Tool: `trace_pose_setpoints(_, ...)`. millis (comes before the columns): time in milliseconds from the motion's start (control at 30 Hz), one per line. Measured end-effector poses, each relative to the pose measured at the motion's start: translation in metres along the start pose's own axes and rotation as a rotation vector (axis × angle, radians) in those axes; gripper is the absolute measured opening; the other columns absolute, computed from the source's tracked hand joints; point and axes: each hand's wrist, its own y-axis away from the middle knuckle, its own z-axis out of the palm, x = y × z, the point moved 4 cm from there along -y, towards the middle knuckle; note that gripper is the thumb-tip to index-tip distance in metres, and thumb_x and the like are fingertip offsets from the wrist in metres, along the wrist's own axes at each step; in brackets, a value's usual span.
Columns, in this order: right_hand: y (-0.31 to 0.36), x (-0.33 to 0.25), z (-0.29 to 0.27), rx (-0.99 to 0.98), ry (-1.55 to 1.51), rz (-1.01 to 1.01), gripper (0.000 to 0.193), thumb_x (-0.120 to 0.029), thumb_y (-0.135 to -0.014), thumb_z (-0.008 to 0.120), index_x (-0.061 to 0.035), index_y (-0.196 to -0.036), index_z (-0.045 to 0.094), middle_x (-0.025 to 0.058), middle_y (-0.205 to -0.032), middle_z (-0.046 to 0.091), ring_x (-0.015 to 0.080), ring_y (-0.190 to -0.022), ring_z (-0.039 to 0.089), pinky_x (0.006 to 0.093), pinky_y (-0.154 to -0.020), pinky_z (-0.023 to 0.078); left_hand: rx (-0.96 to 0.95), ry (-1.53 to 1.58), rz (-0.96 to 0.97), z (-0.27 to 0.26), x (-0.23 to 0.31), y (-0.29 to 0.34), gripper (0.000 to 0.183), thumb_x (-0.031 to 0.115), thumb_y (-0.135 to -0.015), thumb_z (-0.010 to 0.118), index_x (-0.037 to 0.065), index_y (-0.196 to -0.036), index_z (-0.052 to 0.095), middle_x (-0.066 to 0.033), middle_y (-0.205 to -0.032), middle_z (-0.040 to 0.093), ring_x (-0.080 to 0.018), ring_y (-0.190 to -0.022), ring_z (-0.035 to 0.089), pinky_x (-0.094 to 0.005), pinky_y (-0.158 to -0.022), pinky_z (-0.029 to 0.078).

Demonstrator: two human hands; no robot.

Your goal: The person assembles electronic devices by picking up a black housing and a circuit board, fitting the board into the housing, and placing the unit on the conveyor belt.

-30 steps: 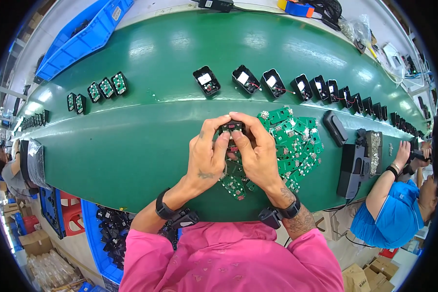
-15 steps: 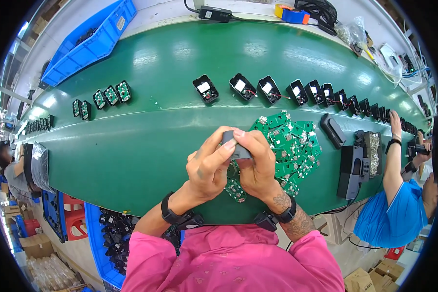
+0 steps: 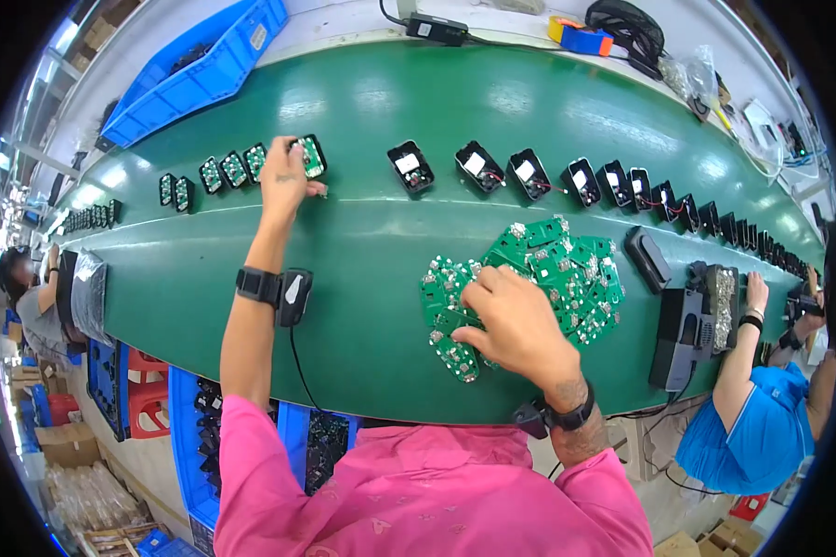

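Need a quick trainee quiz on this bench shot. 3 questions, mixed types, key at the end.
1. Multiple choice: what is the person's right hand over?
A) a slanted blue plastic bin
B) a heap of loose green circuit boards
C) a black power adapter

2. True or false: the person's left hand is over that same heap.

3. Fill in: the open black plastic case nearest the left hand on its right side has a ____ rectangular patch inside.

Key:
1. B
2. False; it is at a rounded black plastic case fitted with a green board.
3. white
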Motion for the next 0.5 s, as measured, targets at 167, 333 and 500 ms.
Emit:
trace_pose_setpoints(167,0.001,0.000,0.006,0.063,-0.106,-0.075,0.023,-0.013,-0.076,0.076,-0.0053,-0.092,0.062,0.0098,-0.087,0.055,0.0300,-0.088,0.057,0.0426,-0.074,0.048,0.014,-0.536,0.001,-0.002,-0.008,-0.003,0.034,0.021,-0.100,0.052,0.003,-0.128,0.055,-0.0249,-0.113,0.064,-0.0329,-0.065,0.069,-0.0426,-0.068,0.056)
trace_pose_setpoints(333,-0.003,0.005,0.003,0.040,-0.467,0.056,0.029,-0.002,-0.083,0.067,-0.0043,-0.111,0.061,0.0083,-0.079,0.055,0.0229,-0.068,0.058,0.0355,-0.062,0.046,-0.113,-0.657,0.563,0.050,0.053,0.058,0.070,0.037,-0.083,0.073,0.011,-0.142,0.047,-0.0252,-0.147,0.041,-0.0426,-0.111,0.061,-0.0468,-0.089,0.053)
trace_pose_setpoints(500,-0.006,0.011,-0.013,0.152,-0.647,0.075,0.046,0.003,-0.083,0.067,-0.0004,-0.128,0.060,0.0023,-0.083,0.059,0.0090,-0.066,0.056,0.0257,-0.059,0.045,-0.292,-0.719,0.449,0.097,0.051,0.056,0.085,0.044,-0.074,0.080,0.013,-0.145,0.045,-0.0243,-0.149,0.038,-0.0442,-0.117,0.057,-0.0489,-0.093,0.051)
